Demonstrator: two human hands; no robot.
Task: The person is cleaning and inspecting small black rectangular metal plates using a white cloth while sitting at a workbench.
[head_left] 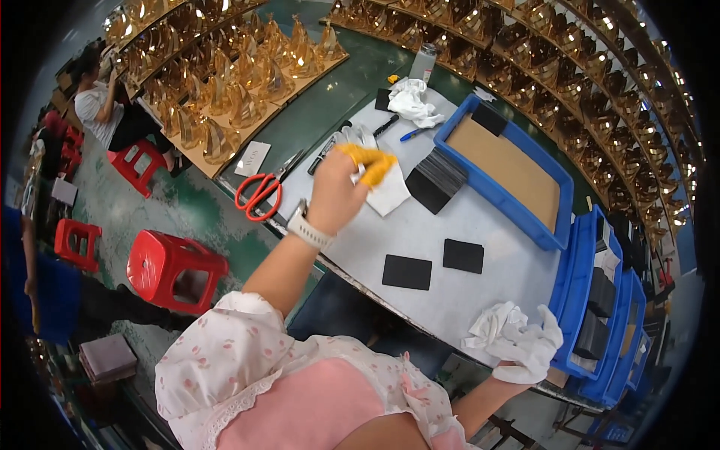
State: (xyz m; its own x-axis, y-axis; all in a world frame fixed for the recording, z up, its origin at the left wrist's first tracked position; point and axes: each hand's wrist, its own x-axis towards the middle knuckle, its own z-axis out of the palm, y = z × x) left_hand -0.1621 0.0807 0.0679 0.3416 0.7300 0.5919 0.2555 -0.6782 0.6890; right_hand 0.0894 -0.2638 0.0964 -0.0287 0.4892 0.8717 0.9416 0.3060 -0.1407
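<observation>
Head view: half-curls yellow-fingered left hand (343, 187) above surface (442, 307); has white-gloved right hand (528, 351) part-spread by white cloth (495, 324), near right; cannot tell either's hold

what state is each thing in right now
left hand: raised, partly yellow-covered
right hand: white-gloved
white cloth near right hand: crumpled
far white cloth: crumpled
red-handled scissors: lying down
blue pen: lying down
bottle: upright
brown-lined blue tray: open
nearest black rectangle: lying flat
nearest red stool: upright

On the worn, green-painted floor (196, 204) stands a glossy red plastic stool (154, 262); a second red plastic stool (81, 226) stands near it, to the left.
</observation>
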